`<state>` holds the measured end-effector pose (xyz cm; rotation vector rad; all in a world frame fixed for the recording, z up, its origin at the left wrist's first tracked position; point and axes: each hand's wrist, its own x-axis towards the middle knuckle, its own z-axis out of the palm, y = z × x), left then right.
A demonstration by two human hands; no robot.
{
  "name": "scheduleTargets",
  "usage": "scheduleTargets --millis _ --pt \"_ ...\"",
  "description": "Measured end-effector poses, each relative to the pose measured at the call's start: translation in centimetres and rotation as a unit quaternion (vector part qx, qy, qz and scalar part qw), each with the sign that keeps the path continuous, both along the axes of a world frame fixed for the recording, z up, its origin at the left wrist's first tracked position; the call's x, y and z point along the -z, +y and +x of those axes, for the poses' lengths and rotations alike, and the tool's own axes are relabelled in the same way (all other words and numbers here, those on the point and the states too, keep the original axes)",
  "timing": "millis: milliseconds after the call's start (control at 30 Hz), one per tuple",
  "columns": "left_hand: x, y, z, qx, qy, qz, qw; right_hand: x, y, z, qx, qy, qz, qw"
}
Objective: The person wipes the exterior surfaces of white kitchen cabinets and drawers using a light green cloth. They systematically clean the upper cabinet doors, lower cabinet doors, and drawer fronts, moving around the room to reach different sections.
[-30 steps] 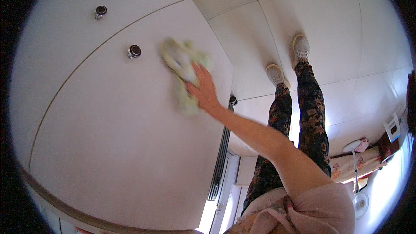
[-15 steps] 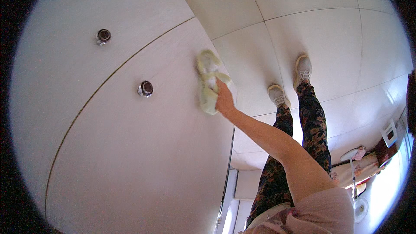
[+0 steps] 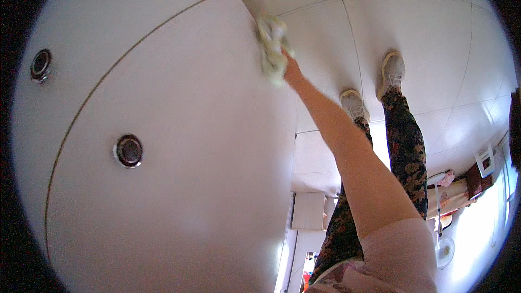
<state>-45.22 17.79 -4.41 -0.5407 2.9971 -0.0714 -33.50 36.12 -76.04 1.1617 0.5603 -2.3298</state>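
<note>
- Here's the right hand [image 3: 291, 69] up near twelve o'clock, closed around a bunched pale yellow-green cloth [image 3: 274, 62]; the fingers are mostly buried, so I can't tell how tight the squeeze is.
- The left hand? Out of sight.
- And the cloth sits right at the edge of the white door [image 3: 201, 130], with floor [image 3: 429, 32] showing beyond toward two o'clock; whether it folds round that edge, the blur won't say.
- The arm [image 3: 347, 146] is stretched nearly straight from five o'clock, a long reach; I'd say a half-step closer would give firmer, steadier pressure.
- My tip from over here: spread the cloth flat under the palm, because a loose bunch likely touches only in patches.
- Long, overlapping strokes look best on this broad face, with a fingertip behind the cloth for the edge.
- Mind the near knob [image 3: 129, 151] toward nine o'clock and its partner [image 3: 41, 65] toward ten: go round each, lightly.
</note>
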Motion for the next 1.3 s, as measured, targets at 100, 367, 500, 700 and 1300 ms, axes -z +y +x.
scheduleTargets --millis 100,367,500,700,1300 --pt "-1.8 1.3 3.5 -0.040 -0.009 -0.036 0.999 -14.8 0.7 10.4 0.008 -0.159 0.033 0.987" --pt "-0.4 2.1 3.4 -0.013 0.003 -0.023 1.000 -34.7 3.3 11.6 -0.298 0.107 0.292 0.902" --pt "-0.6 2.6 3.3 -0.006 0.005 -0.024 1.000 -34.0 3.1 4.1 -0.279 0.354 0.327 0.831" --pt "-1.0 4.1 1.6 0.031 0.021 -0.014 0.999 -15.0 0.7 10.7 -0.337 -0.008 0.297 0.894" --pt "-8.1 8.4 4.6 0.024 0.145 0.152 0.977 -61.1 5.0 -2.1 -0.272 0.459 0.141 0.834"
